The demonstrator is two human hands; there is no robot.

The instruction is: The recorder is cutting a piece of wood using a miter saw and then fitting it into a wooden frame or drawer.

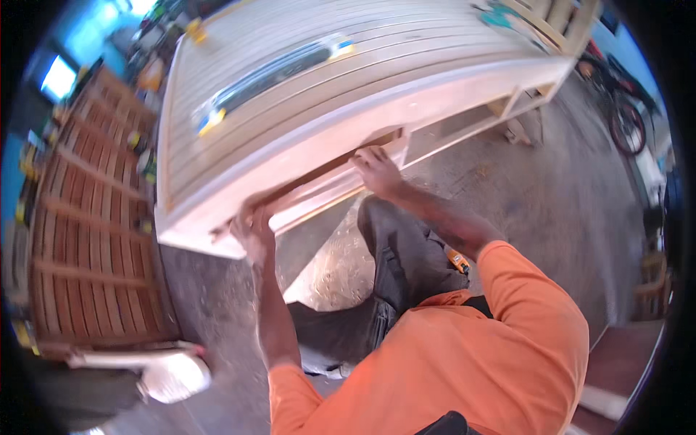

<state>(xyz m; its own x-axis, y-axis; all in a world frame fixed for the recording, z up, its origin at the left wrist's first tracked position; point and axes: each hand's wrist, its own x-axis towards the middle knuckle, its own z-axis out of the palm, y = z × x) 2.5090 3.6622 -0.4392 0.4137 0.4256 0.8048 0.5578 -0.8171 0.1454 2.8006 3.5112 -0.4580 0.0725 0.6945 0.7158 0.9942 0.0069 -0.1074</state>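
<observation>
In front of me is a pale wooden furniture piece with a slatted top (pixel 304 109), like a bed base. A long, narrow dark gap runs along its near side, above a pale drawer-like front panel (pixel 326 190). My right hand (pixel 377 172) is closed over the panel's upper edge towards its right end, fingers curled at the gap. At the left end, my left hand (pixel 254 233) grips the same panel, its fingers bent and slightly blurred. Both forearms reach forward from orange sleeves. What lies inside the gap is hidden in shadow.
On the slats lies a long dark tool with yellow-and-blue ends (pixel 279 72); a teal object (pixel 500 14) sits farther right. A reddish-brown slatted panel (pixel 94 239) stands at left. A motorcycle (pixel 627 123) is far right. Shavings litter the floor (pixel 330 272).
</observation>
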